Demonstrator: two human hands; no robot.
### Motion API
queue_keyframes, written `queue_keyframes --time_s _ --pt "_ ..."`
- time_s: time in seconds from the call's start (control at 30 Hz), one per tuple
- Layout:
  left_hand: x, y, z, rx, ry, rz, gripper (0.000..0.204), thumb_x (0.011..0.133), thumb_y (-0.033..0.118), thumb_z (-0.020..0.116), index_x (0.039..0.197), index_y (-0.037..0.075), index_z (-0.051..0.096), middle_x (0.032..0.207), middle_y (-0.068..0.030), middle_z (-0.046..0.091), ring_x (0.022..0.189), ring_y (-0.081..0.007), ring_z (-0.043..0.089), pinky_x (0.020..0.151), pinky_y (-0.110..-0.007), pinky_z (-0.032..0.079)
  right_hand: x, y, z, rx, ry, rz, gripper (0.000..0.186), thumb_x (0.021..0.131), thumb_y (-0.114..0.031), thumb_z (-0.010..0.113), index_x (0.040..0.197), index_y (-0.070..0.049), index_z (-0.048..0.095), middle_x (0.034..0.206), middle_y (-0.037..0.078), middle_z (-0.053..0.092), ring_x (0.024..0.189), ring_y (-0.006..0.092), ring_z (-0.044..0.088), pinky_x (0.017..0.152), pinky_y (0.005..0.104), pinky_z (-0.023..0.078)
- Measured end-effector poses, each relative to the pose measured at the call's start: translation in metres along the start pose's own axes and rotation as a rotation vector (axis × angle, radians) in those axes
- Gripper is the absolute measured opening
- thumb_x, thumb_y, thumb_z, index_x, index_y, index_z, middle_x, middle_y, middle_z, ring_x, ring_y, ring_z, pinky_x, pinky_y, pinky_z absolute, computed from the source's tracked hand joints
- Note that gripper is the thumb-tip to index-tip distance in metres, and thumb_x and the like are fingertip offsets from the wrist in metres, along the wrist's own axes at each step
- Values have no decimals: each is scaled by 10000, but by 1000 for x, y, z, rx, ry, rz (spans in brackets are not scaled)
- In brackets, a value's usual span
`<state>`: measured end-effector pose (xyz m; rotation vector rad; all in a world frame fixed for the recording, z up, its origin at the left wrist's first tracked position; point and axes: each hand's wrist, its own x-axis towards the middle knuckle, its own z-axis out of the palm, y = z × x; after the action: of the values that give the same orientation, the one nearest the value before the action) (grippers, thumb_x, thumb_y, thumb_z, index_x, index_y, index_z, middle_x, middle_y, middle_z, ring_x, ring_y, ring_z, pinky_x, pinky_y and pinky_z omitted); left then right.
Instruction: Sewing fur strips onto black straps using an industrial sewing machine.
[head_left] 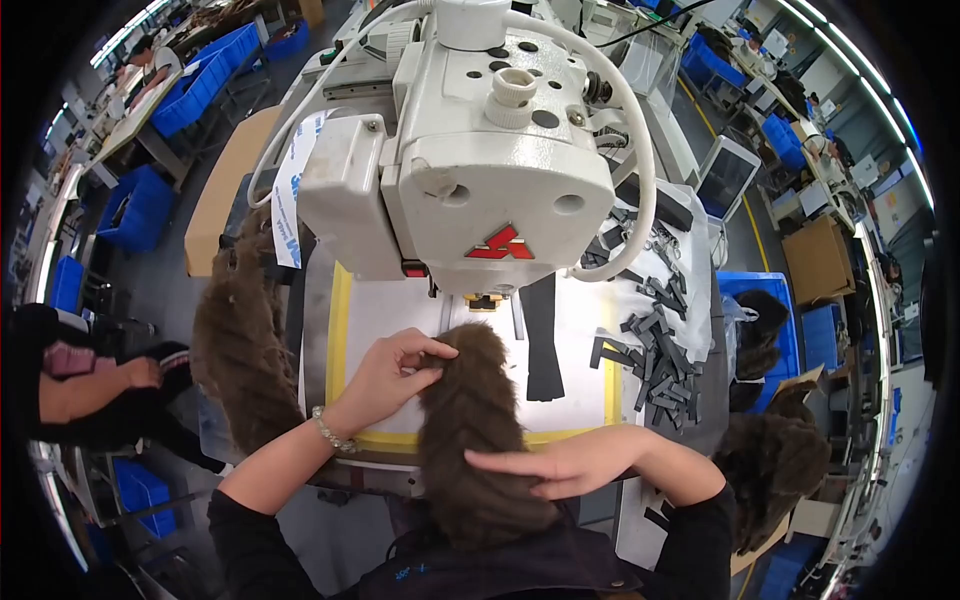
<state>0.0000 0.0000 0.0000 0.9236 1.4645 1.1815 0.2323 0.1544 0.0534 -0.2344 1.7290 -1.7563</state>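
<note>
A long piece of brown fur (468, 410) runs from just under the needle area of a white sewing machine (505, 165) down over the table's near edge toward my lap. At its far left edge, my left hand (382, 378) pinches the fur between thumb and forefinger. My right hand (570, 462) rests on the lower right part of the fur, its forefinger stretched out across the pile. The brass-coloured presser foot area (486, 302) sits just beyond the fur's far end. To the right of the fur lies a flat dark strip (542, 345) on the white work surface.
More brown fur (240, 350) hangs at the table's left side. Short dark strips (662, 370) are heaped on plastic at the right. Beyond them stand a blue bin (790, 350) and another fur pile (770, 470). A seated person's arm (95, 390) shows at far left.
</note>
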Motion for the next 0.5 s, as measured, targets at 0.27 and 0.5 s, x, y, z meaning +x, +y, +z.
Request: queue_keyframes --time_s 0.27,0.5 --pt "19 -3 9 -34 51 206 290 807 -123 574 1056 -1 659 967 -27 551 865 -86 570 757 -227 481 1 -5 34 -1038 173 -148 825 793 41 491 1544 -161 215 646 67 468 507 208 515 551 380 429" --pt "20 1 5 152 -43 222 243 780 -132 531 936 22 636 961 -30 548 788 -88 532 652 -229 434 19 10 -11 -1581 1086 -343 662 684 -114 644 1340 -147 561 1012 88 597 830 183 600 692 323 445"
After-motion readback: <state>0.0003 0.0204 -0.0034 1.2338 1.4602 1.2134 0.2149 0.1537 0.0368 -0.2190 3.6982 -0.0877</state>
